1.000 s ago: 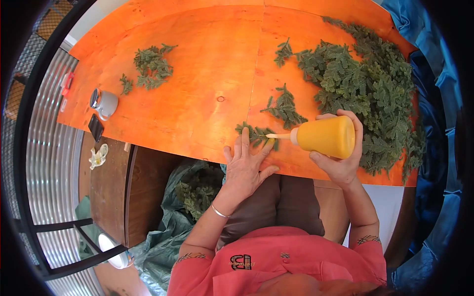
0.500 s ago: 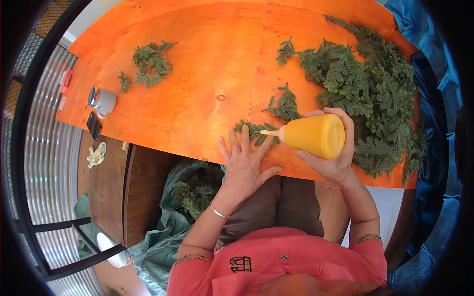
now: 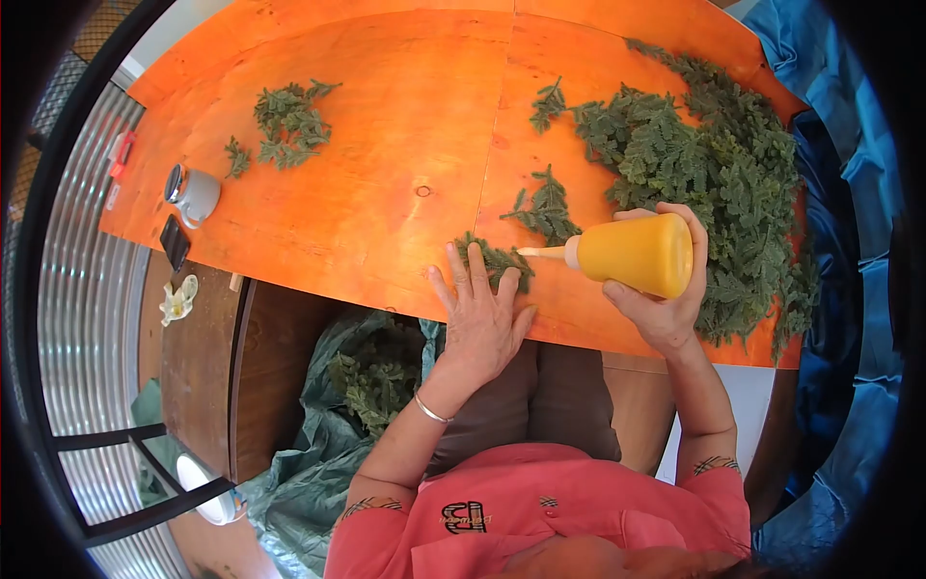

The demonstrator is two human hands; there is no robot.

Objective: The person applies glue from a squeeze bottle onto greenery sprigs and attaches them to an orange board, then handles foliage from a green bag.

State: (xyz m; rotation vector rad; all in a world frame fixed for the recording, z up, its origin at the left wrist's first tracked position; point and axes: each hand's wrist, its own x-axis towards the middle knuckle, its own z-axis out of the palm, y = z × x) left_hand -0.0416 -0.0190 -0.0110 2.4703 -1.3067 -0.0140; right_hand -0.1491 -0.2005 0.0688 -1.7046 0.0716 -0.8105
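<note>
My right hand (image 3: 664, 309) is wrapped round a yellow squeeze bottle (image 3: 632, 255), tipped on its side with its pale nozzle pointing left. The nozzle's tip is at a small green fir sprig (image 3: 497, 262); whether it touches cannot be made out. Flat over the sprig's left end rests my left hand (image 3: 480, 314), fingers spread on the orange table (image 3: 395, 232). Just beyond the sprig lies another fir sprig (image 3: 545, 207). A smaller sprig (image 3: 548, 105) sits farther back.
A large heap of fir sprigs (image 3: 714, 164) covers the table's right side. At left are a small sprig cluster (image 3: 289, 125), a grey jar (image 3: 196, 197) and a phone (image 3: 176, 241). Below the edge, a green plastic sack (image 3: 304, 463) holds more greenery beside a brown wooden cabinet (image 3: 198, 376).
The bottle in my right hand has shifted right, its nozzle drawing back a little along the sprig. My left hand's fingers have moved slightly closer together. The whole view has shifted a little.
</note>
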